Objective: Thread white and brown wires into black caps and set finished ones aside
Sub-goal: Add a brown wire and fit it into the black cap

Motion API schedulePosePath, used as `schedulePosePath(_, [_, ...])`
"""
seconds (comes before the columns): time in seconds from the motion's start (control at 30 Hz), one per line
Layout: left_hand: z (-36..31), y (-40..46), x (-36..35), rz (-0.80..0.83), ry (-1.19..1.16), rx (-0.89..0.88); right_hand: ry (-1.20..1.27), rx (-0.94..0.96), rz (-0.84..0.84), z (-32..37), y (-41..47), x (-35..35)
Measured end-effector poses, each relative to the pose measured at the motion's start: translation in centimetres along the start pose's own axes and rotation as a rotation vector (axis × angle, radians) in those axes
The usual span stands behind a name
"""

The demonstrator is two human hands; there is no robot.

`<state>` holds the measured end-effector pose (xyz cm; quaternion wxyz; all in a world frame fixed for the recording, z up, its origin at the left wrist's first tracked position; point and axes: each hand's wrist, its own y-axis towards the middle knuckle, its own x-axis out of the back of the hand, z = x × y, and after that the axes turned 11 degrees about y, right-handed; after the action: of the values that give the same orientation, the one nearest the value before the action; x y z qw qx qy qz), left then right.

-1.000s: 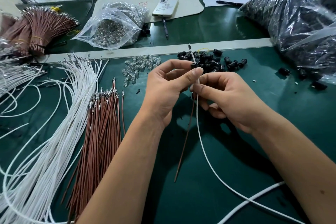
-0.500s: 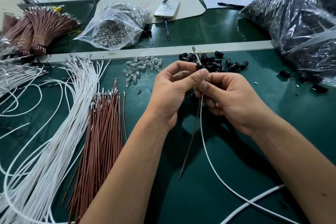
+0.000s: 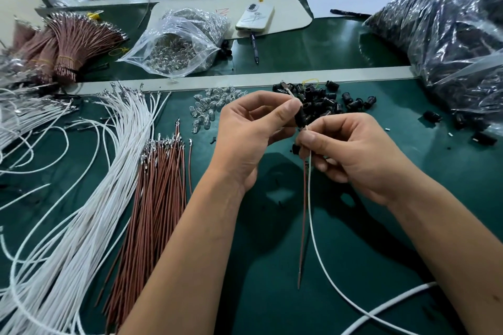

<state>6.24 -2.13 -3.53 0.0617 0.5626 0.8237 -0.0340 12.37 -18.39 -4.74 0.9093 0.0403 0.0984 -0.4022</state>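
Two wires, one white wire (image 3: 313,215) and one brown wire (image 3: 302,226), run up thru a black cap (image 3: 300,118) held above the desk (image 3: 353,266), betw. both hands. Left hand (image 3: 245,139) pinches the white wire's top end just above the cap, w/ its metal terminal (image 3: 285,87) sticking up past the fingers; right hand (image 3: 351,152) pinches both wires just below the cap. Both grips are clenched on their wire, neither released.

Risks, as I judge: brown wire's top end isn't visible, prob. inside the cap or behind fingers, so it may lag and seat short if only white gets pulled. A hard tug could bend the terminal or snag it in the cap. The cap itself looks ungripped, so it could slide down the wires if the right pinch loosens. Long white tail loops over the desk edge-side and could catch.

Vs 0.5 s ago: hands have drawn apart, cap now shows clearly betw. them, more white wire is exposed above it, and the wire tails hang straighter.
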Motion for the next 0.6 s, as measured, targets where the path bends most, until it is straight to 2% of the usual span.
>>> schedulePosePath(0.4, [-0.5, 0.2, 0.5, -0.02, -0.132, 0.007, -0.119, 0.007, 0.02, 0.1, 0.2, -1.2])
schedulePosePath(0.6, [-0.7, 0.6, 1.5, -0.007, -0.189, 0.043, -0.3, -0.023, 0.133, 2.0, 0.8, -1.6])
